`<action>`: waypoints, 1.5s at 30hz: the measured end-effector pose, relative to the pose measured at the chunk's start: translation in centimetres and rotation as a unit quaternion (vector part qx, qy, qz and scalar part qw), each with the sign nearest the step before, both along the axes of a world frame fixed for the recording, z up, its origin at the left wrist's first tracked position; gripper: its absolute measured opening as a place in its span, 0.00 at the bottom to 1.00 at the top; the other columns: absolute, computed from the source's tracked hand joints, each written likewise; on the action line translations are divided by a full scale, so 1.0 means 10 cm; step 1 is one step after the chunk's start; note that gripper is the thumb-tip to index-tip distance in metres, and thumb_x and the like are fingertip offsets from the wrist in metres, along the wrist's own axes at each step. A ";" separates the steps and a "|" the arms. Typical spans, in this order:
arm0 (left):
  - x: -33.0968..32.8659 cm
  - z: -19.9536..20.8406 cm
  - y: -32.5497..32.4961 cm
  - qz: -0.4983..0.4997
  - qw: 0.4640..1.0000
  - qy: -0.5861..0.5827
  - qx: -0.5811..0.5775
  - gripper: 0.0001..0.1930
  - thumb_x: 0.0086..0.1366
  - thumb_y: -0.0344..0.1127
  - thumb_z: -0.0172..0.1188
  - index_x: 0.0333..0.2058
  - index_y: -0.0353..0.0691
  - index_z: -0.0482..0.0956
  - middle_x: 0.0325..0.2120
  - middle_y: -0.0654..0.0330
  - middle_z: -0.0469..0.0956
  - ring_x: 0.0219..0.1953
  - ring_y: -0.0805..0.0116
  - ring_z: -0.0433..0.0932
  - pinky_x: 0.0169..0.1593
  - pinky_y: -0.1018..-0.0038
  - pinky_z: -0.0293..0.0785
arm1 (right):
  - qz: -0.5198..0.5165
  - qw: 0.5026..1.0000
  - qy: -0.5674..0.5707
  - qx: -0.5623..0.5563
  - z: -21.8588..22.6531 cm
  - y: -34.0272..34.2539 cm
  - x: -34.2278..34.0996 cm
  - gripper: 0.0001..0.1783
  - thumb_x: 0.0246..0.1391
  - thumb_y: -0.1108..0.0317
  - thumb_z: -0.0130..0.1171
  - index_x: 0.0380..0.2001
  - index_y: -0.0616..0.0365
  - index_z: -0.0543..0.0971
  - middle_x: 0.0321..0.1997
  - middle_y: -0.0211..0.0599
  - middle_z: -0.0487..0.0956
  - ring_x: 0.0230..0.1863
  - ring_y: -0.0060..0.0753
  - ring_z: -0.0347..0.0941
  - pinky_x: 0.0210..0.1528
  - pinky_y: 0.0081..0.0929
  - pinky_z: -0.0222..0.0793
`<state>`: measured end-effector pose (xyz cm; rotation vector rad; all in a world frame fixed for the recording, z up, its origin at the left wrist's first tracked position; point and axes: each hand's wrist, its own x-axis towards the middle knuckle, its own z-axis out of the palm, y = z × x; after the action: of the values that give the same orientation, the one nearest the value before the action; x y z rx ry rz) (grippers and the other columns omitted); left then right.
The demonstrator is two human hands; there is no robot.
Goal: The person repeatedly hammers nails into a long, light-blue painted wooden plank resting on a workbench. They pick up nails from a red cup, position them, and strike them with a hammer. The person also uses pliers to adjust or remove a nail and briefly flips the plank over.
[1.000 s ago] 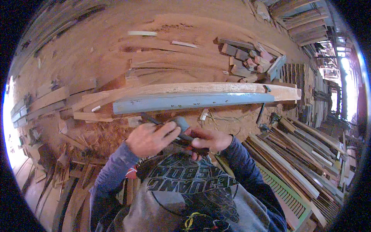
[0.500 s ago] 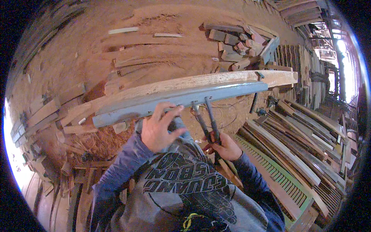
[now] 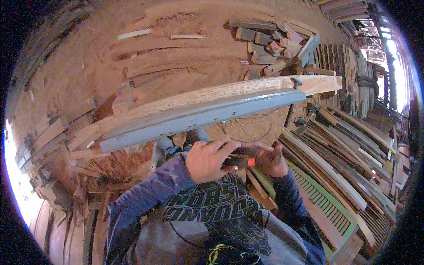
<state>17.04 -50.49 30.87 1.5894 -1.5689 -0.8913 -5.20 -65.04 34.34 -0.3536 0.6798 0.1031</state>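
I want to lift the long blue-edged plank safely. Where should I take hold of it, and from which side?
Probably take the plank near its middle, from the person's near side, with a grip over the blue painted edge. It lies long and slightly tilted across the view, so an end hold would likely let it swing. Both hands hold a red-handled tool.

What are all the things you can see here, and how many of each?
Long plank: one, pale wood with a blue-grey painted face, across the middle, in front of the person.
Tool with orange-red handles: one, dark metal, held in both hands below the plank.
Wood offcuts: a heap, brown and grey, upper right on the sawdust floor.
Slats and boards: many, brown, stacked at right.
Green louvred panel: one, lower right.
Left hand: on the tool.
Right hand: on the tool's handles.
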 end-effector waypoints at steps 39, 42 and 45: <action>1.09 -1.31 0.90 0.368 0.883 -0.270 0.105 0.28 0.60 0.59 0.61 0.48 0.41 0.78 0.43 0.52 0.77 0.50 0.51 0.74 0.52 0.55 0.71 | 0.692 0.424 0.256 -0.525 0.14 -1.08 0.73 0.16 0.53 0.64 0.55 0.42 0.61 0.71 0.31 0.51 0.77 0.36 0.55 0.75 0.39 0.49 0.67; 1.05 -1.31 0.87 0.381 0.881 -0.270 0.082 0.28 0.60 0.59 0.60 0.48 0.40 0.79 0.43 0.52 0.77 0.50 0.51 0.75 0.53 0.56 0.72 | 0.744 0.358 0.265 -0.498 0.22 -1.05 1.00 0.24 0.56 0.64 0.52 0.55 0.61 0.69 0.45 0.59 0.79 0.47 0.60 0.76 0.48 0.52 0.69; 1.05 -1.31 0.86 0.386 0.877 -0.277 0.065 0.26 0.59 0.58 0.61 0.46 0.43 0.79 0.42 0.53 0.78 0.48 0.50 0.76 0.51 0.56 0.73 | 0.757 0.346 0.225 -0.507 0.29 -0.96 1.33 0.22 0.54 0.66 0.53 0.52 0.59 0.68 0.44 0.56 0.76 0.46 0.54 0.74 0.48 0.49 0.68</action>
<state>27.53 -41.92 17.82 2.4498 -1.0209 -0.0908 8.05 -74.61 37.21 -2.2461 0.6381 1.7207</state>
